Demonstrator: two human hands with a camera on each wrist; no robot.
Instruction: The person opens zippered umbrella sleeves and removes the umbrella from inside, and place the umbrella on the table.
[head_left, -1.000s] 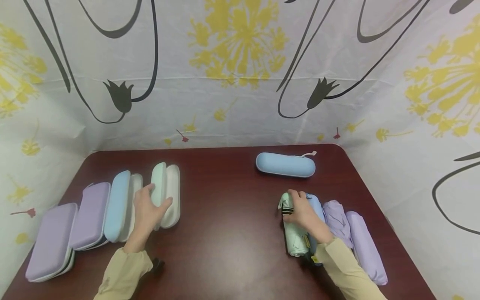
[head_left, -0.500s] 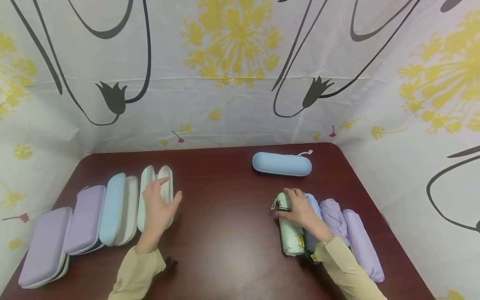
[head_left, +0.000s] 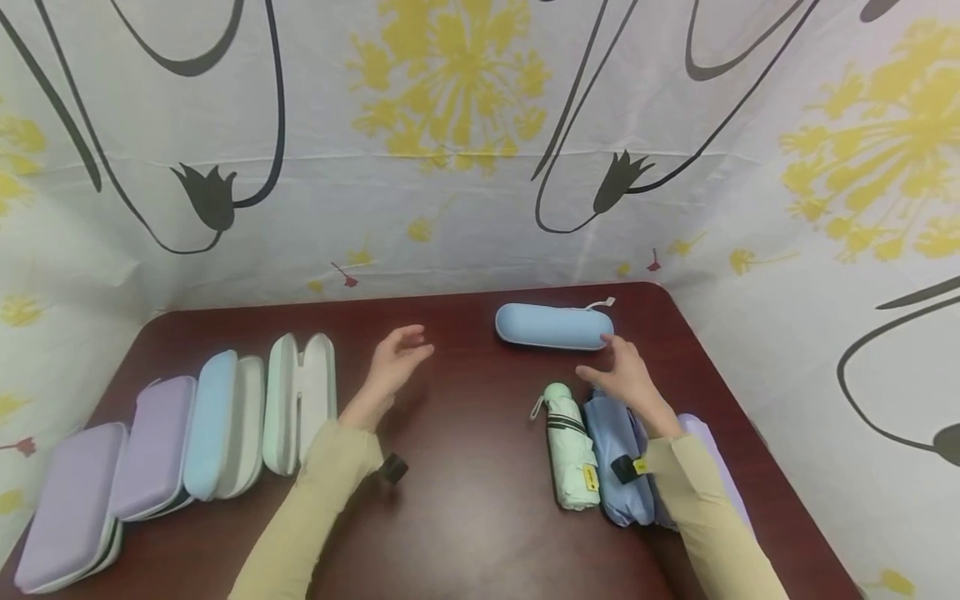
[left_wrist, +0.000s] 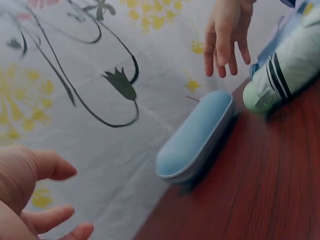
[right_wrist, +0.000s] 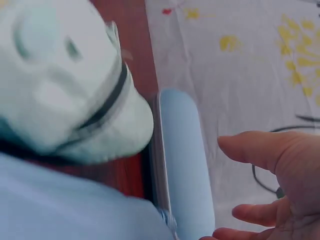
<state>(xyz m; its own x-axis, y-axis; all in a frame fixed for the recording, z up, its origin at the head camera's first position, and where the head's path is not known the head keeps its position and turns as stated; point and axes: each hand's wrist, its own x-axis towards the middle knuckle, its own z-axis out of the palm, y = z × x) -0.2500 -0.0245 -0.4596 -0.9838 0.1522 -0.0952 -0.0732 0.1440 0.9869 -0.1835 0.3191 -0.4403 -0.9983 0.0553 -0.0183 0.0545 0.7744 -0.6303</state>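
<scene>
A light-blue hard zip case (head_left: 551, 326) with a white pull lies near the table's back edge. My left hand (head_left: 395, 358) hangs to its left, fingers relaxed and holding nothing. Near the case's right end is my right hand (head_left: 628, 379), thumb and fingers spread; its fingertips overlap the case in the head view, but I cannot tell whether they touch. In the right wrist view, the case (right_wrist: 185, 160) lies beside the fingers. Below the right hand, a mint folded umbrella (head_left: 572, 454) and a blue folded umbrella (head_left: 617, 467) lie side by side.
On the left stand an opened mint case (head_left: 281, 408), an opened light-blue case (head_left: 210, 425) and two purple cases (head_left: 157, 446). A lavender umbrella (head_left: 708, 442) lies partly behind the right sleeve. Patterned cloth (head_left: 450, 225) rises behind the table (head_left: 465, 500).
My left hand has left the opened mint case and moved right toward the middle. My right hand has come off the mint umbrella and moved up toward the light-blue case. The view has shifted slightly.
</scene>
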